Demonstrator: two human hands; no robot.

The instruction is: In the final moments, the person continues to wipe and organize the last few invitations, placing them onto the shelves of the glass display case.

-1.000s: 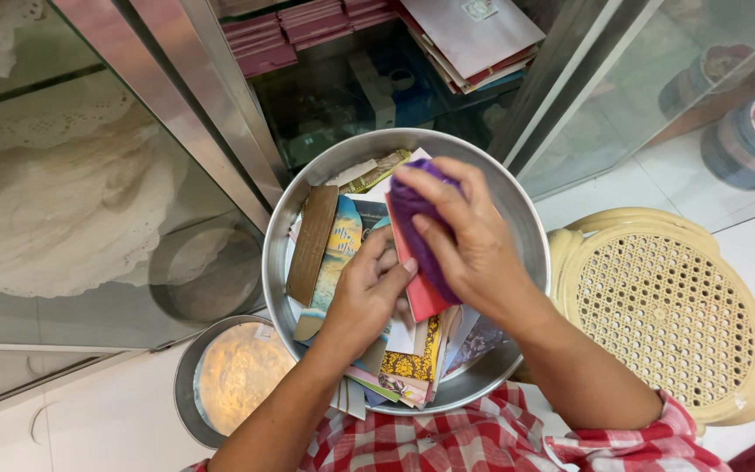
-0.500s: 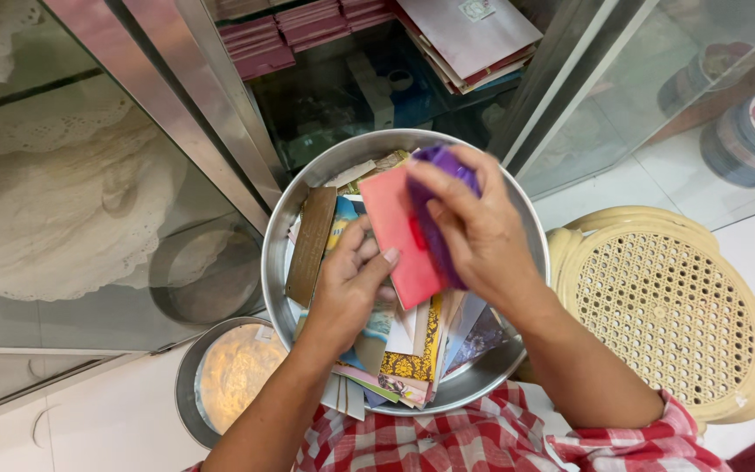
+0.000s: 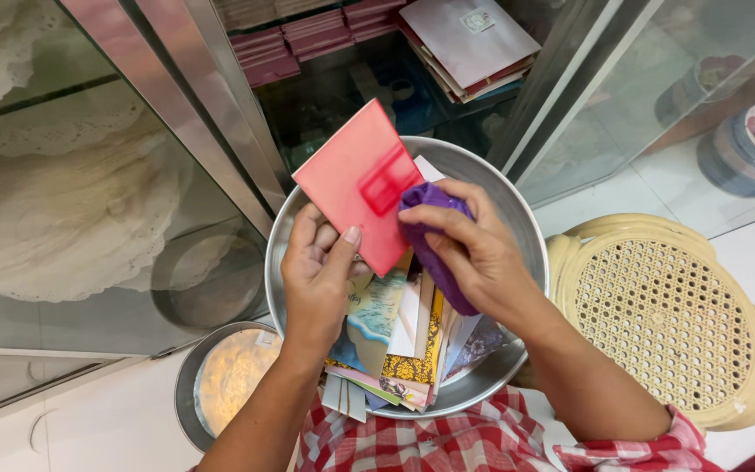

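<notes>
Clearly left hand (image 3: pixel 318 278) pinches red card (image 3: pixel 356 188) beside right hand (image 3: pixel 474 253)

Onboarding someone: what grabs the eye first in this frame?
The flat red-pink card, held up at centre by the left hand, while the right hand presses a crumpled purple cloth against it. Below them, a round metal basin holds upright colourful cards.

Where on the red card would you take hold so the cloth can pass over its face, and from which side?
Grip the red card at its lower corner, coming from below on the left. The card stands tilted above the metal bowl, and the left hand already pinches that corner with thumb and fingers. That probably leaves the face free for the purple cloth in the right hand.
</notes>
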